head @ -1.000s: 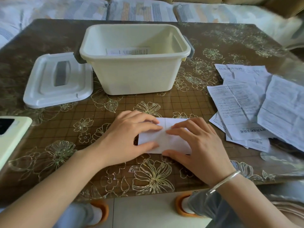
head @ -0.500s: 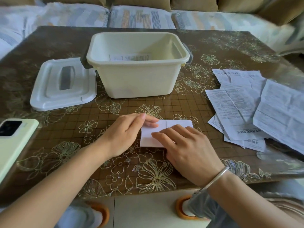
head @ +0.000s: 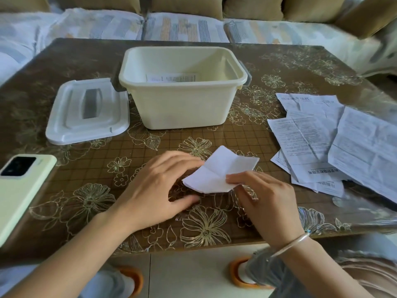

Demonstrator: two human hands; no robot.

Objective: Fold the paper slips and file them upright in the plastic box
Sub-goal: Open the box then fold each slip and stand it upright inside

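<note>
The right hand (head: 266, 203) is pinching the folded slip (head: 221, 168) by its near right corner, thumb and fingers (head: 235, 179) closing on the paper. The slip is sitting tilted just off the surface (head: 279, 67), in front of the plastic box (head: 182, 108) and apart from it. The left hand (head: 163, 186) is arching loosely beside the slip's left edge with its thumb down on the surface, its fingers curved and gripping nothing that is showing. Whether its fingertips are touching the paper is too blurred to say. The slip is bulging along its creases rather than lying flat, so the step in hand is looking like the finishing of the fold. Doing it well is probably meaning bringing the halves edge to edge, pinning them flat with the left hand, and running a fingertip firmly along the crease so the paper is not springing back. Inside the box one filed slip (head: 171, 78) is standing against the far wall. The new one is likely going best right in front of it, long edge down, lowered rather than dropped so it is not flopping over. The loose slips (head: 318, 136) are lying in a heap to the right, and the lid (head: 86, 110) is lying just left of the box, out of the path.
</note>
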